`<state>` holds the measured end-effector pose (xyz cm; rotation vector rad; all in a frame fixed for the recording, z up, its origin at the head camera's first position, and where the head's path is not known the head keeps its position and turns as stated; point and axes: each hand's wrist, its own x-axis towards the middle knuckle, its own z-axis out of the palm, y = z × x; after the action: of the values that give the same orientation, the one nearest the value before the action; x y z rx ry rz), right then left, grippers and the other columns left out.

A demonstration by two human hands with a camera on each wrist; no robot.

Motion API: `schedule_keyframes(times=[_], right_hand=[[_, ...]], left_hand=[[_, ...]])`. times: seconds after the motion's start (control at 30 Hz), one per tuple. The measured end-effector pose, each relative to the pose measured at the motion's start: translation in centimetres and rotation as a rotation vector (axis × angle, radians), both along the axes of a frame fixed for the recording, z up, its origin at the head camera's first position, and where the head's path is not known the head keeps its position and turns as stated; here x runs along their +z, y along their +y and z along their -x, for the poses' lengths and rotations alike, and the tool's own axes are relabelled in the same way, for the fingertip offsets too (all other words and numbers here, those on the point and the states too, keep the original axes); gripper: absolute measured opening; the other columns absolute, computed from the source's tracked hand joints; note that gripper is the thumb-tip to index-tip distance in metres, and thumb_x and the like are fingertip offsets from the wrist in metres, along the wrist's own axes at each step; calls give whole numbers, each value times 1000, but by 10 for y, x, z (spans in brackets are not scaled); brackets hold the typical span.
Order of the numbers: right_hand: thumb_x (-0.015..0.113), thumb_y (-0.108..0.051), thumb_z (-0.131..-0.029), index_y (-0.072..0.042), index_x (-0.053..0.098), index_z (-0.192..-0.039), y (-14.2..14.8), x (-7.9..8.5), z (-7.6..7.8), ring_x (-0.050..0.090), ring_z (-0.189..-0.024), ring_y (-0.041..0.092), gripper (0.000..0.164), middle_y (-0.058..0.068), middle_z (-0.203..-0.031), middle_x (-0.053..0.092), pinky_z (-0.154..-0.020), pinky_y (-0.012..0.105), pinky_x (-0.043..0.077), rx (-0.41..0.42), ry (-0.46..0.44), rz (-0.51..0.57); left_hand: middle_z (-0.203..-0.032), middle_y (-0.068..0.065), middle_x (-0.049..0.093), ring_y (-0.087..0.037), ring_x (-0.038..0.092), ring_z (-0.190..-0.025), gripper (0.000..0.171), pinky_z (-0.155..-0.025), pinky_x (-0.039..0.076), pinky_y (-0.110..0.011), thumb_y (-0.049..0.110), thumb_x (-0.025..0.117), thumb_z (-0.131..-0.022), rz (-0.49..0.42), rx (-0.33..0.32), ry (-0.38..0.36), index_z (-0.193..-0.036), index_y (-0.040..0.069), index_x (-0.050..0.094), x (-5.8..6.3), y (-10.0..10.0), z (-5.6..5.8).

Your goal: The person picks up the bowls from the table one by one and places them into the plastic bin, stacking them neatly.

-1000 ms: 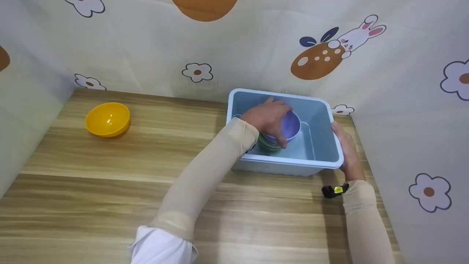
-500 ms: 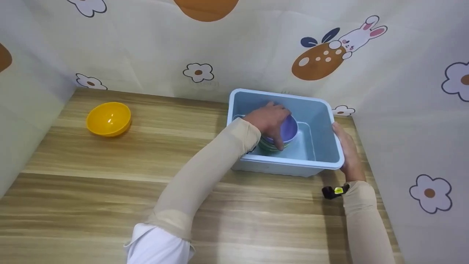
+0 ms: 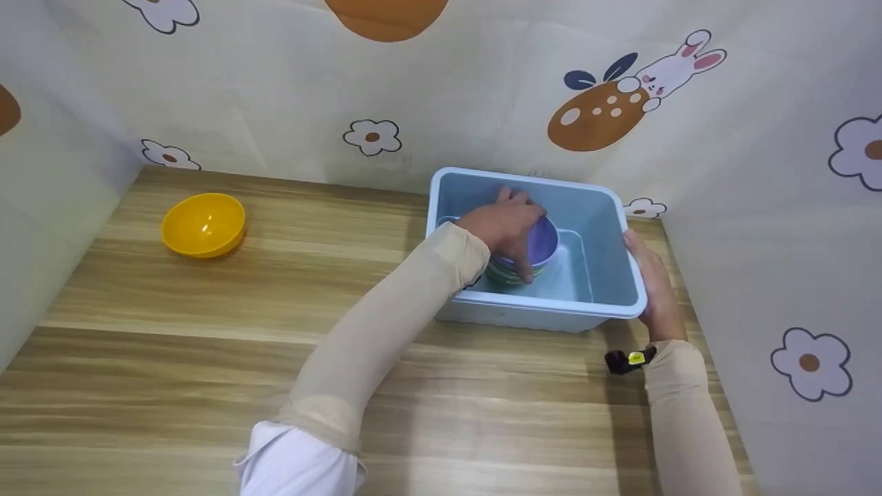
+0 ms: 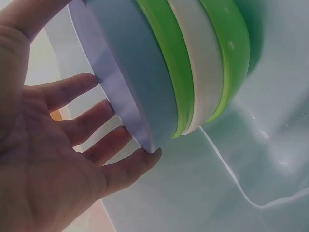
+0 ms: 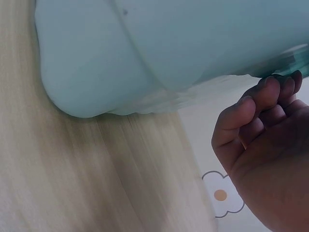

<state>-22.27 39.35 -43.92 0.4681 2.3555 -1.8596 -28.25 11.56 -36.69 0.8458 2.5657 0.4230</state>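
A light blue plastic bin [image 3: 613, 227] stands at the right back of the table. My left hand [image 3: 501, 224] reaches into it and spans the top of a purple bowl [image 3: 544, 241]. In the left wrist view, fingertips [image 4: 123, 137] sit along that bowl's rim, with the thumb at the opposite side. Beneath the purple bowl, green bowls [image 4: 236, 53] and a white bowl [image 4: 195, 63] are nested in one stack. My right hand [image 3: 654, 282] holds the bin's right side; the right wrist view has its fingers [image 5: 231, 116] curled close under the rim.
A yellow bowl [image 3: 203, 224] sits apart on the wooden table [image 3: 310, 289] at the back left. Patterned cloth walls [image 3: 289, 83] rise behind and on both sides, close to the bin's back and right.
The purple bowl has dropped slightly with my left hand and sits lower in the stack. My left fingers have spread a little. My right hand and the bin keep their place.
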Motion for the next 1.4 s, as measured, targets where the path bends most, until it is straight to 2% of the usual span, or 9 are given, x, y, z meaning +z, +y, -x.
schedule_keyframes(times=[0.13, 0.23, 0.4, 0.47, 0.6, 0.73, 0.9, 1.2, 1.4], right_hand=[[43, -67, -99, -23, 54, -134, -2, 0, -1, 66, -88, 9, 57, -10, -101, 66, -74, 27, 58, 14, 6, -3], [42, -68, -99, -23, 53, -136, -1, 1, -1, 66, -90, 10, 59, -9, -103, 65, -74, 28, 58, 24, 10, -19], [41, -66, -100, -23, 54, -135, -2, 0, -2, 65, -90, 10, 57, -10, -102, 66, -74, 27, 57, 28, 17, -16], [41, -66, -100, -23, 54, -135, -1, 0, -2, 66, -90, 10, 57, -10, -102, 66, -74, 27, 58, 24, 16, -10], [42, -69, -99, -22, 53, -136, -2, 0, -2, 66, -89, 10, 61, -10, -102, 66, -74, 28, 58, 16, 0, -12], [44, -66, -99, -21, 59, -127, -1, 1, 0, 67, -84, 9, 55, -12, -95, 69, -71, 27, 58, 17, 9, -39], [45, -62, -101, -20, 63, -117, 2, 2, 0, 69, -77, 8, 48, -13, -86, 71, -67, 27, 58, 24, 52, -71], [43, -66, -100, -17, 64, -117, 2, 4, -1, 70, -74, 9, 55, -14, -83, 72, -66, 29, 59, 10, 27, -150], [44, -61, -102, -17, 62, -115, 1, 6, -1, 69, -74, 10, 48, -11, -84, 71, -65, 29, 59, 9, 30, -92]], left_hand=[[-160, -3, 32, -24, 27, -143, 109, -113, 47, -50, 46, 94, -68, -2, 19, -15, -157, 25, 36, 2, -1, -1], [-162, -3, 30, -25, 27, -145, 109, -118, 41, -51, 47, 93, -68, -2, 21, -4, -158, 25, 35, 4, 0, -1], [-163, -5, 32, -25, 26, -148, 97, -125, 29, -54, 51, 84, -79, 4, 15, 36, -158, 24, 36, 8, 3, 0], [-162, -5, 34, -25, 26, -148, 89, -125, 30, -53, 52, 78, -83, 4, 15, 43, -157, 24, 38, 10, 4, 1], [-159, -3, 42, -24, 31, -147, 74, -119, 42, -48, 50, 71, -90, -14, 25, 48, -154, 25, 43, 14, 5, 3], [-156, -2, 47, -24, 36, -145, 63, -112, 49, -43, 44, 67, -95, -56, 34, 71, -152, 24, 48, 17, 0, 3], [-146, -2, 54, -20, 45, -136, 52, -113, 47, -37, 37, 62, -98, -138, 30, 128, -146, 20, 55, 20, -9, 5], [-140, 2, 57, -15, 50, -129, 47, -109, 49, -32, 34, 60, -98, -210, 89, 138, -144, 23, 57, 46, -21, 0], [-139, 4, 58, -13, 49, -131, 44, -109, 48, -29, 34, 59, -99, -264, 94, 176, -142, 23, 58, 67, -28, -11]])
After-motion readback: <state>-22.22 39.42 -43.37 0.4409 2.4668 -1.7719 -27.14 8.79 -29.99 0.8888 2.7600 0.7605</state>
